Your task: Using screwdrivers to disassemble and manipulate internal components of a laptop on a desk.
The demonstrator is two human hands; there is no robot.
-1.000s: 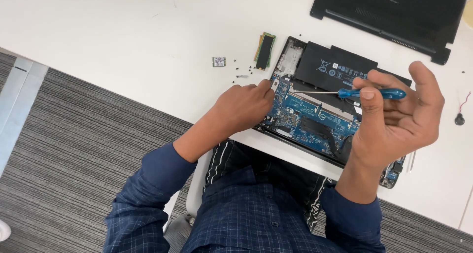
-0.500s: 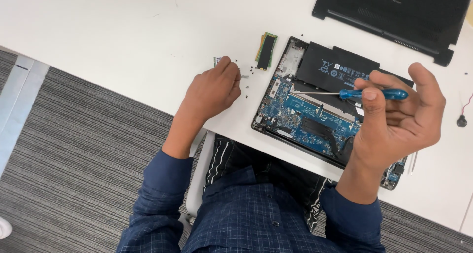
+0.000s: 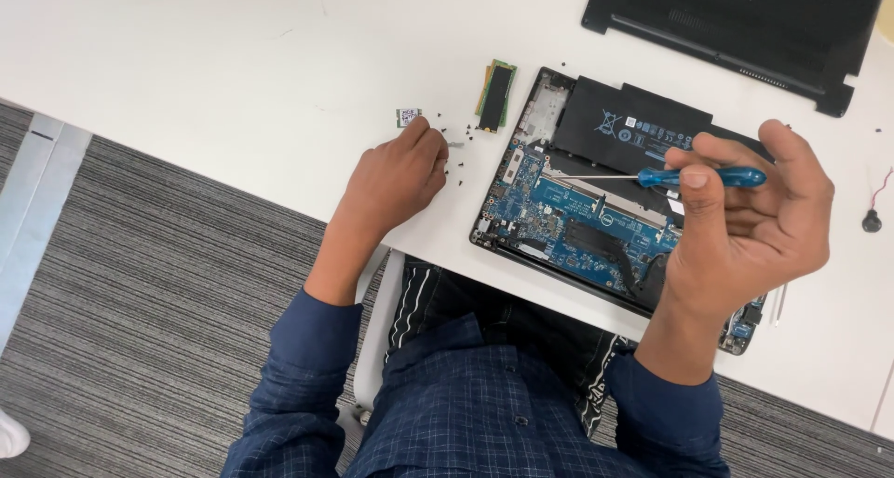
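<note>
Left hand [image 3: 396, 175] rests on the white worktop [image 3: 186, 59], fingers bunched together over a scatter of small black screws [image 3: 456, 157]; whether one is pinched cannot be told. Beyond the fingertips lie a small green chip card [image 3: 408, 116] and a long green memory stick [image 3: 496, 95]. Right hand [image 3: 745, 227] pinches a blue-handled screwdriver [image 3: 698, 176], its shaft lying level and pointing left over the opened laptop with blue circuit board [image 3: 577, 222].

Matt white table [image 3: 186, 59], glossy blue plastic screwdriver [image 3: 717, 176] handle, thin metal shaft.
</note>
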